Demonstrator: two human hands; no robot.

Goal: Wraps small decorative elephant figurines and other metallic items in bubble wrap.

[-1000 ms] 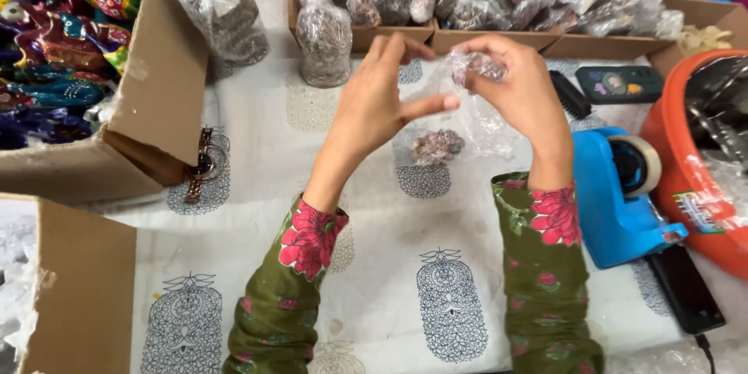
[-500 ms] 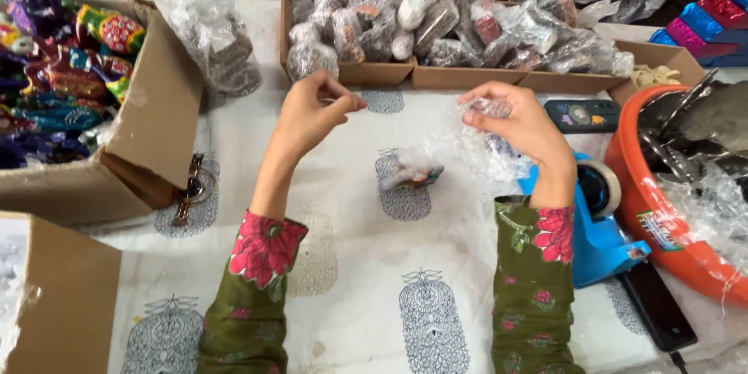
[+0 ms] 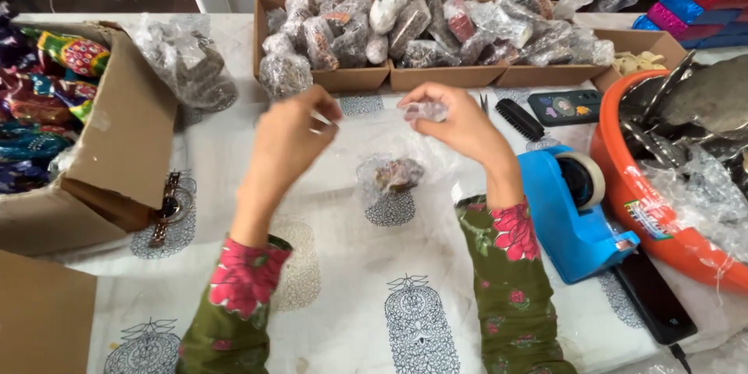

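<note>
My left hand (image 3: 287, 144) and my right hand (image 3: 461, 126) are raised over the table, a hand's width apart. Each pinches the top of a clear plastic bag (image 3: 366, 136) stretched between them. The right hand holds a crumpled bit of the plastic at its fingertips. A small dark, reddish item (image 3: 392, 176) sits in the bottom of the bag, low between my hands, above the white printed tablecloth (image 3: 351, 280). Both sleeves are green with pink flowers.
Cardboard trays (image 3: 436, 76) of filled clear bags line the back. An open box (image 3: 117, 148) of colourful packets stands left, a wristwatch (image 3: 165, 209) beside it. At the right are a blue tape dispenser (image 3: 573, 214), an orange tub (image 3: 662, 226), a black comb (image 3: 520, 118) and a dark phone (image 3: 653, 296).
My hands have drawn apart, the left one moving left, and the bag is pulled open between them with the dark item hanging lower. The view has tilted up toward the back trays.
</note>
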